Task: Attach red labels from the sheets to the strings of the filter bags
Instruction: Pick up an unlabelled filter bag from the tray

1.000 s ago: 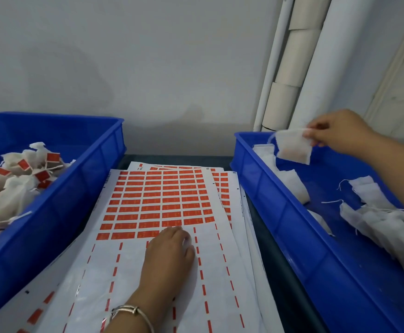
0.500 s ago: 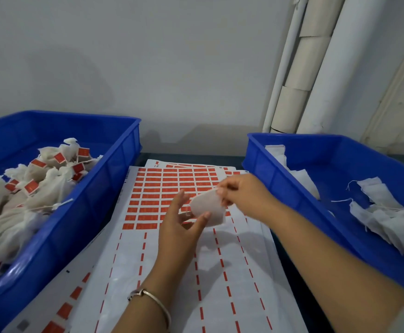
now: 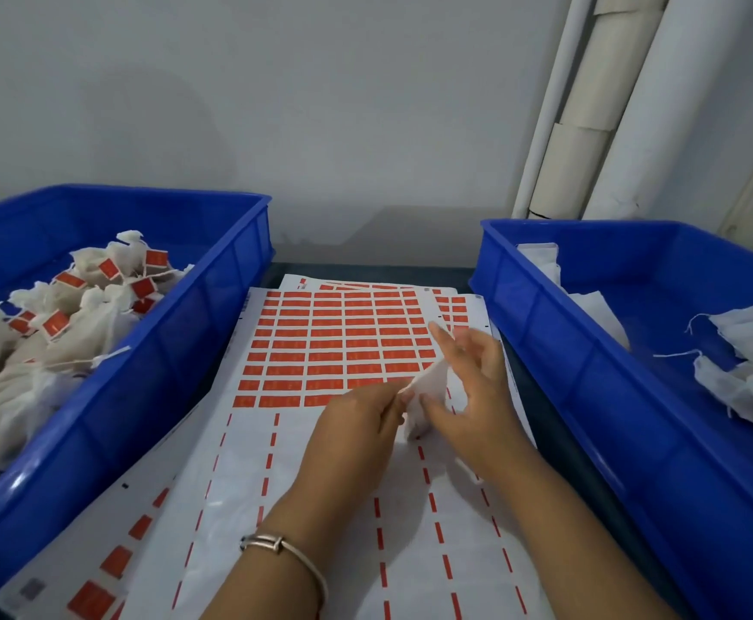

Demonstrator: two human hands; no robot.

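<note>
A white filter bag [image 3: 428, 387] hangs between both hands over the label sheets. My left hand [image 3: 357, 422] pinches its near left edge. My right hand [image 3: 468, 387] holds the bag from the right with the thumb on it, and its other fingers are spread and blurred. The top sheet of red labels [image 3: 343, 346] lies in the middle; its near rows are peeled bare. Unlabelled bags [image 3: 750, 378] lie in the right blue bin [image 3: 558, 351]. Bags with red labels [image 3: 79, 306] fill the left blue bin [image 3: 186, 351].
More label sheets [image 3: 97, 570] fan out under the top one at the lower left. White pipes and cardboard-coloured rolls [image 3: 589, 105] stand against the grey wall behind the right bin. A dark table strip [image 3: 558, 445] shows between sheets and right bin.
My right hand carried a filter bag from the right bin to above the sheets. My left hand rose from the sheet and took hold of the bag's edge.
</note>
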